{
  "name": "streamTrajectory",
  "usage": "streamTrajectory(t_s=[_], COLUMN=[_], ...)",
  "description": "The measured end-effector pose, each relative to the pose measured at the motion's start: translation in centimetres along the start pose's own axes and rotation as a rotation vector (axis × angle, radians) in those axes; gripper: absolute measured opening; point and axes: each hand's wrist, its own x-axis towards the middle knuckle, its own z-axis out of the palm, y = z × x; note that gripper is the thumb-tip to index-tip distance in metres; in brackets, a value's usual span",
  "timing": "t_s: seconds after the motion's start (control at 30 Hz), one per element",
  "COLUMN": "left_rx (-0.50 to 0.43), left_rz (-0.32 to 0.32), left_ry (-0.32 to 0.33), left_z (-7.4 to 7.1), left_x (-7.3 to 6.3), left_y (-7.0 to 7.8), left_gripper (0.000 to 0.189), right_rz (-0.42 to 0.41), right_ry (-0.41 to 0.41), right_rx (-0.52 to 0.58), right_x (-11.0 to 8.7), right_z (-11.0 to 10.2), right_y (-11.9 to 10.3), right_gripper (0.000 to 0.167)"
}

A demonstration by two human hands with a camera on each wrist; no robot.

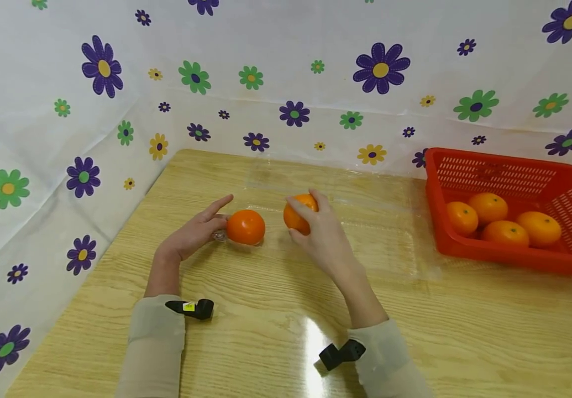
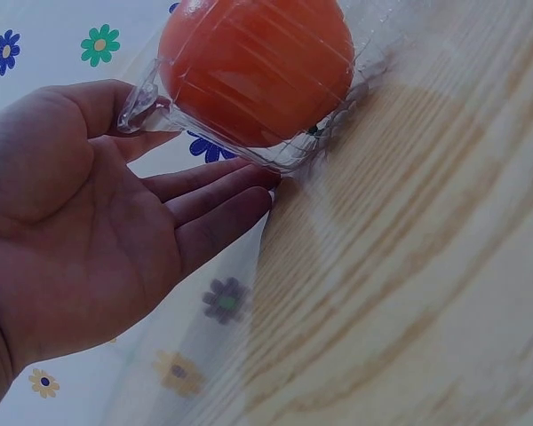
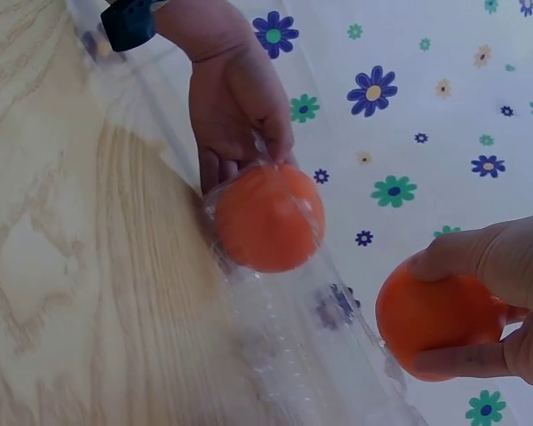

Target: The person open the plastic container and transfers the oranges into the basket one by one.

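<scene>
My left hand (image 1: 191, 237) touches the left end of a clear plastic tray (image 1: 380, 251), its fingers (image 2: 218, 209) straight along the tray's end and its thumb at the rim. An orange (image 1: 246, 227) sits in the tray's left end, right by those fingertips. In my right hand (image 1: 328, 237) is a second orange (image 1: 299, 214), gripped between thumb and fingers. It is close to the right of the first orange, and in the right wrist view this second orange (image 3: 437, 319) is partly covered by my fingers.
At the right stands a red perforated basket (image 1: 519, 257) with several oranges (image 1: 505, 234) inside. A white flowered cloth (image 1: 286, 61) rises behind and to the left of the wood-grain table (image 1: 256, 342). Small black cameras (image 1: 198, 308) sit on both sleeves.
</scene>
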Motion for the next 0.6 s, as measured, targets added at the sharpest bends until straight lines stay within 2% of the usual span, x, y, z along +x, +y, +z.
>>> streamTrajectory(t_s=[0.43,0.6], left_rx=[0.011,0.013], left_rz=[0.003,0.012], left_ry=[0.011,0.003], left_z=[-0.1,0.0], left_x=[-0.2,-0.1], left_y=[0.0,0.0], left_gripper=[0.058,0.058], right_rz=[-0.003,-0.001], right_ry=[0.012,0.037], right_rx=[-0.11,-0.087], right_x=[-1.6,-2.1], right_z=[-3.3,-5.1], right_y=[3.2,4.7], right_gripper=[0.059,0.058])
